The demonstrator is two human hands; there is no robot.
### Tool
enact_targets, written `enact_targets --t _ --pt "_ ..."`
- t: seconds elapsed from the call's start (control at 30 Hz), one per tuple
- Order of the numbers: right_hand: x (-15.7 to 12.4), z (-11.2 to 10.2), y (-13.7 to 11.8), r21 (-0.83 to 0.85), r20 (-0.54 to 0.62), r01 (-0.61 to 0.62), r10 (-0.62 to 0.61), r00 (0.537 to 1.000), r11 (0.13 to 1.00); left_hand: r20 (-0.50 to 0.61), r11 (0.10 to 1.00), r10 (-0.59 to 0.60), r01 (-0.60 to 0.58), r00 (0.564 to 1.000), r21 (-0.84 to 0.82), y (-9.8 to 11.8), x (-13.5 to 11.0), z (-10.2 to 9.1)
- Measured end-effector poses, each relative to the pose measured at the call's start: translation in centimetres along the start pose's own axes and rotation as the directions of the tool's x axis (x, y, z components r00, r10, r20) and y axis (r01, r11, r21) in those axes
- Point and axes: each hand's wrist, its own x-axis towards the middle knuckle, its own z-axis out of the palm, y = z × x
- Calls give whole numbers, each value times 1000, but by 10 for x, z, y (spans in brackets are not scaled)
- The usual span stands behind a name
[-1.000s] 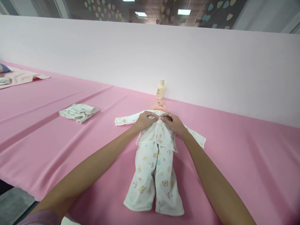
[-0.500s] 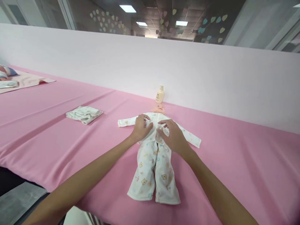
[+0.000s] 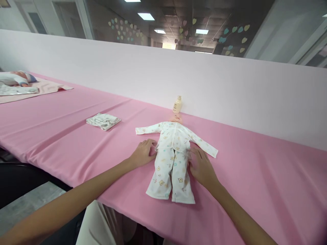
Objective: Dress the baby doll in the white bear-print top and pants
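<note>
A baby doll (image 3: 178, 118) lies face up, dressed in a white printed shirt (image 3: 170, 136) and matching trousers (image 3: 163, 170). Both sleeves are spread outward, and the shirt's hem overlaps the trouser waist. My left hand (image 3: 144, 153) is at the hem's left side, its fingers curled on the shirt's edge. On the opposite side, my right hand (image 3: 203, 168) has bent fingers at the hem near the waist. The fingertips are slightly blurred there. The trouser legs lie flat and apart, pointing toward me.
A cream pump bottle (image 3: 177, 104) stands behind the doll's head, by the white wall (image 3: 230, 92). Folded white printed cloth (image 3: 103, 120) lies to the left on the pink table cover (image 3: 114, 149). Farther left, another doll (image 3: 15, 79) rests on a pale pink mat (image 3: 55, 85).
Both hands have moved from the shirt's chest down and outward to the sides of its hem. The shirt front now lies flatter. The camera view has shifted slightly.
</note>
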Motion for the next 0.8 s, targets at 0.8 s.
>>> enact_targets --t 0.8 --pt "-10 14 20 -251 -26 -44 39 999 967 -13 951 -94 93 996 295 11 8 2"
